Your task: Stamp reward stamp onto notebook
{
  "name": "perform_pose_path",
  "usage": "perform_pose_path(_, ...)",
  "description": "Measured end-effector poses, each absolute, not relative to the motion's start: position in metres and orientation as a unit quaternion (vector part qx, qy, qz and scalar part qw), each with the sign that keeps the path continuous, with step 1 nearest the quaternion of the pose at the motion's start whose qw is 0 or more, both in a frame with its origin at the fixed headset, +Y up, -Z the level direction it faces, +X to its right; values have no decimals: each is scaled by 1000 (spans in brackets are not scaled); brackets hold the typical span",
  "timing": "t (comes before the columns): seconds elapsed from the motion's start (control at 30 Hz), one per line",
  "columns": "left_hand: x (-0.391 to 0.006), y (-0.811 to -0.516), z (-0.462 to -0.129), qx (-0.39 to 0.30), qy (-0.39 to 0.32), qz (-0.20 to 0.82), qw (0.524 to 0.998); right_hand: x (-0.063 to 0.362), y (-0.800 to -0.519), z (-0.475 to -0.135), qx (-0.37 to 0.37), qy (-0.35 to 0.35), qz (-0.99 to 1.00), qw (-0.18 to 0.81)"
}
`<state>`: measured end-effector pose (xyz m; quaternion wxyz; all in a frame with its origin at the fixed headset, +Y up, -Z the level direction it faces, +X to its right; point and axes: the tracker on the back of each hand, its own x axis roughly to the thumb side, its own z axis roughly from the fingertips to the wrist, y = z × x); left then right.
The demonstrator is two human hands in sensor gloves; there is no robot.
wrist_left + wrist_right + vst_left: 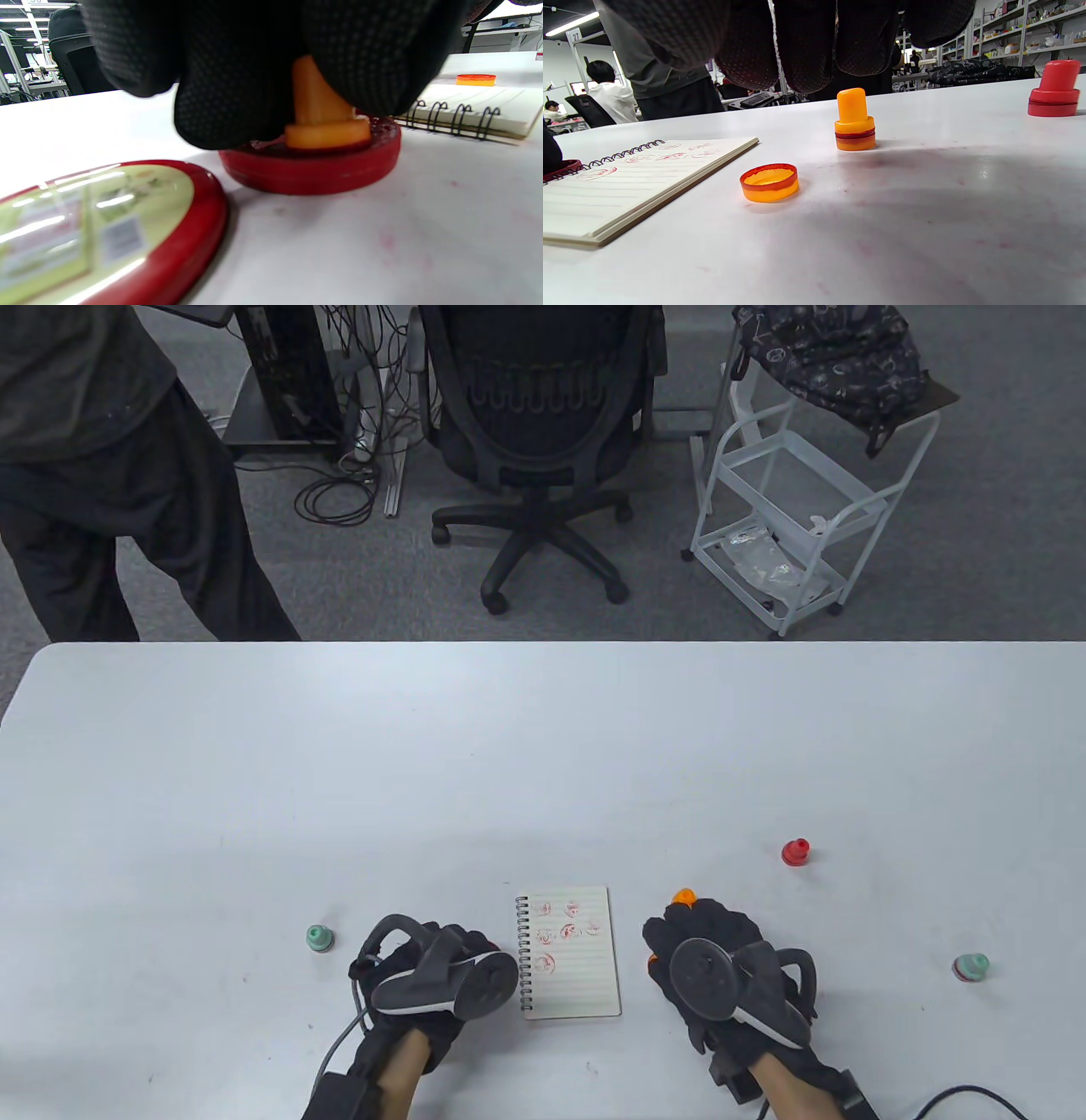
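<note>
My left hand (450, 959) sits just left of the spiral notebook (570, 952). In the left wrist view its fingers (237, 76) pinch an orange stamp (316, 114) and hold it down on a round red ink pad (312, 167). The notebook's open page carries several red prints. My right hand (691, 929) hovers palm down to the right of the notebook, holding nothing. Its fingertips (806, 55) hang above a second orange stamp (855, 120), which stands upright, and a loose orange cap (770, 182).
The ink pad's lid (106, 228) lies near the pad. A red stamp (796, 853) stands at the right, a green stamp (318, 937) left of my left hand, another green stamp (970, 966) far right. A person (102, 475) stands beyond the far left edge.
</note>
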<state>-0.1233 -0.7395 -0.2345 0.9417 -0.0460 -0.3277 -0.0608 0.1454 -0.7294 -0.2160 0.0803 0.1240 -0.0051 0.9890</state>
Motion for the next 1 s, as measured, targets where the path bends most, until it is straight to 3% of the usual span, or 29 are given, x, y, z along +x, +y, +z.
perform_pose_path(0.57,-130,-740,-233,-50,-318,-45,946,147,-726,-215,122,-13,988,91)
perform_pose_path(1.0,-119,-719,-226,4,-337,28,941,152,-720,-214,121,-29,987,102)
